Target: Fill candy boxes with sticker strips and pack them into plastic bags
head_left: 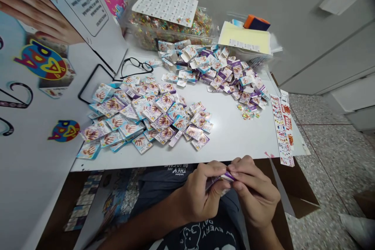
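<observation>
Just in front of the table's near edge, my left hand (202, 189) and my right hand (254, 189) come together around one small purple and white cardboard box (227, 176). Fingers and thumbs of both hands pinch its end, and much of the box is hidden behind them. Straight ahead on the white table (237, 133) lies a heap of closed small boxes (140, 105) in blue and purple, each printed with a hand. A second heap of small boxes (216, 66), several with flaps open, spreads across the back right.
Black glasses (136, 63) rest near a large printed carton (73, 86) at left. A clear tub of small wrapped pieces (143, 27) stands behind. Small packets (247, 113), sticker strips (283, 133) and a yellow sheet (246, 37) are at right. Cardboard boxes (299, 191) stand below.
</observation>
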The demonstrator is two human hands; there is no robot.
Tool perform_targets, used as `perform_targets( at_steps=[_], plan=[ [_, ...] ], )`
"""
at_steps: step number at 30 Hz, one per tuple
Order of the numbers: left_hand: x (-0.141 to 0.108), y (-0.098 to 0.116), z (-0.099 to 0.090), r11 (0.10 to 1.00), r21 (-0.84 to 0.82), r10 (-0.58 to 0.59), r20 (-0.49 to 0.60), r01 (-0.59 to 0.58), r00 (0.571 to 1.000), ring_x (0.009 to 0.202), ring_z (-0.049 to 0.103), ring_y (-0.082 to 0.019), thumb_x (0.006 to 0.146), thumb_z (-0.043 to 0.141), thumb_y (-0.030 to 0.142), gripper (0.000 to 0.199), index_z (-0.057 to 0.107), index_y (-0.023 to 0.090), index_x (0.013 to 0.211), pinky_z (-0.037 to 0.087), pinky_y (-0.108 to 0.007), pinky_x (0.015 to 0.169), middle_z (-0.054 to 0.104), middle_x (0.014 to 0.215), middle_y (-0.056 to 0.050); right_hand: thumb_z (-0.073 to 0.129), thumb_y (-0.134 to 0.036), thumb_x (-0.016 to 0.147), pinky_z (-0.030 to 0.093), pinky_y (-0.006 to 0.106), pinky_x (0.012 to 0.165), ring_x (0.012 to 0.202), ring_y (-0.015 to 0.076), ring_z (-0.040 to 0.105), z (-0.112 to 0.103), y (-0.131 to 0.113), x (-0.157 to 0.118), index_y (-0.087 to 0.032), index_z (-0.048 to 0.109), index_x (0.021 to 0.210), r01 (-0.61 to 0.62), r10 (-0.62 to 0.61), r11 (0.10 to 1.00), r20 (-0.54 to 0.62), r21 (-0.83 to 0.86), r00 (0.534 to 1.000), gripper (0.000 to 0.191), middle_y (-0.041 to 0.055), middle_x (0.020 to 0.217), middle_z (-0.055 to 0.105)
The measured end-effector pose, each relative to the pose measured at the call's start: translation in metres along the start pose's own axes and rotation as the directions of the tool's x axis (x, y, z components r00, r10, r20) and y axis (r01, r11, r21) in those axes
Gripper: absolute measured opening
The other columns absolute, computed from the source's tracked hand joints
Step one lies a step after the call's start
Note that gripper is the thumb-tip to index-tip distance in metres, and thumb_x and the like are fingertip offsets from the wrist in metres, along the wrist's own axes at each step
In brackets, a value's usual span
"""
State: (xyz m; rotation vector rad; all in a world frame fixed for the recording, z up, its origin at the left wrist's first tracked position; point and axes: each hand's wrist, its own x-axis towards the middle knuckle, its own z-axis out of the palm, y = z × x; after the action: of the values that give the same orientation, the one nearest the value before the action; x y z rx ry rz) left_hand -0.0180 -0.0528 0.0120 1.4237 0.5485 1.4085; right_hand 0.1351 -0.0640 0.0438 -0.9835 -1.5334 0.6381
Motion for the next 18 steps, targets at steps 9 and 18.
perform_targets(
  at_steps=[9, 18],
  plan=[
    [0.013, 0.01, -0.02, 0.965, -0.209, -0.114, 0.204, 0.157, 0.972, 0.078, 0.049, -0.011, 0.106, 0.046, 0.033, 0.014, 0.046, 0.027, 0.118, 0.043, -0.022, 0.069, 0.051, 0.091, -0.001, 0.061, -0.022, 0.098, 0.055, 0.045, 0.078, 0.097, 0.0261, 0.068, -0.001, -0.014, 0.007, -0.028, 0.07, 0.13, 0.007, 0.006, 0.996, 0.155, -0.088, 0.988, 0.034, 0.0102, 0.115, 0.075],
    [0.015, 0.014, -0.021, 0.904, -0.376, -0.193, 0.068, 0.205, 0.979, 0.075, 0.052, -0.011, 0.104, 0.05, 0.033, 0.011, 0.046, 0.024, 0.102, 0.042, -0.023, 0.067, 0.055, 0.091, -0.001, 0.059, -0.018, 0.097, 0.049, 0.049, 0.084, 0.099, 0.0279, 0.062, 0.002, -0.016, 0.012, -0.03, 0.064, 0.139, 0.151, -0.086, 0.965, 0.285, -0.215, 0.955, 0.044, 0.0107, 0.124, 0.072]
  ],
)
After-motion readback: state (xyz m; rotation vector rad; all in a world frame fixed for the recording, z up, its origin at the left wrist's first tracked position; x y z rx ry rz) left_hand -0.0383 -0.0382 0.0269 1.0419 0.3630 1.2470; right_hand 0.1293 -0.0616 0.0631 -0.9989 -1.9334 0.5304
